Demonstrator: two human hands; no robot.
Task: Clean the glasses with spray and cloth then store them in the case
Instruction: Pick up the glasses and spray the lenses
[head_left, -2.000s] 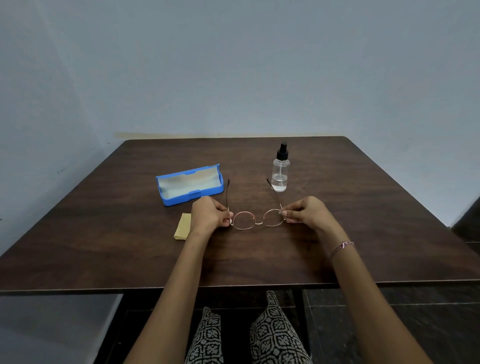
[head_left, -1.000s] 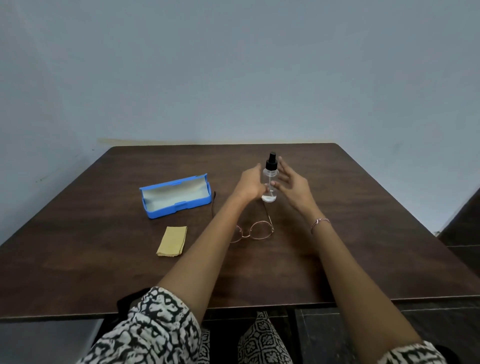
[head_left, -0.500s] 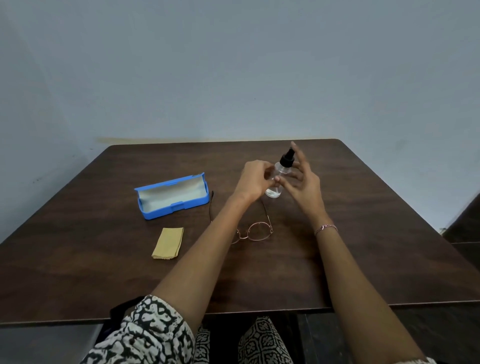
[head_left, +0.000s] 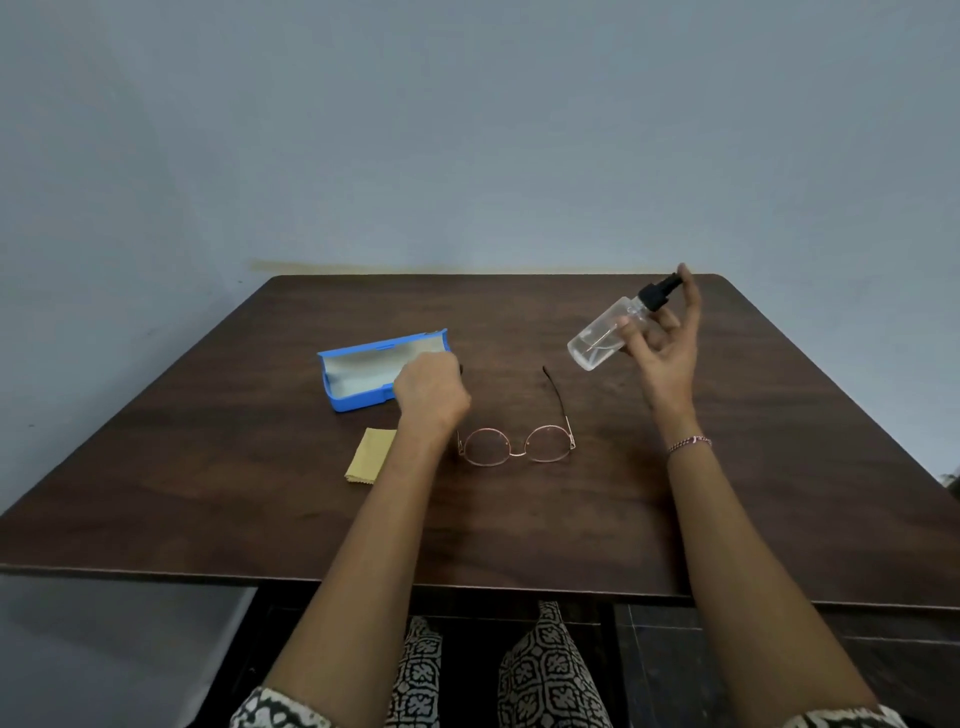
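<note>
Lying open on the left of the desk (head_left: 753, 499), the blue case (head_left: 358, 376) has the yellow cloth (head_left: 370, 457) near its front side. The left hand (head_left: 430, 394) is clenched by the case; what it grasps, if anything, is hidden. The glasses (head_left: 517, 446) rest mid-desk, arms unfolded. The right hand (head_left: 667, 345) grasps the tilted spray bottle (head_left: 602, 335) in the air.

no legible text, label, brand, number or sign found. spray bottle (head_left: 597, 340): clear, unmarked. case (head_left: 363, 371): plain blue. cloth (head_left: 371, 457): plain yellow.
</note>
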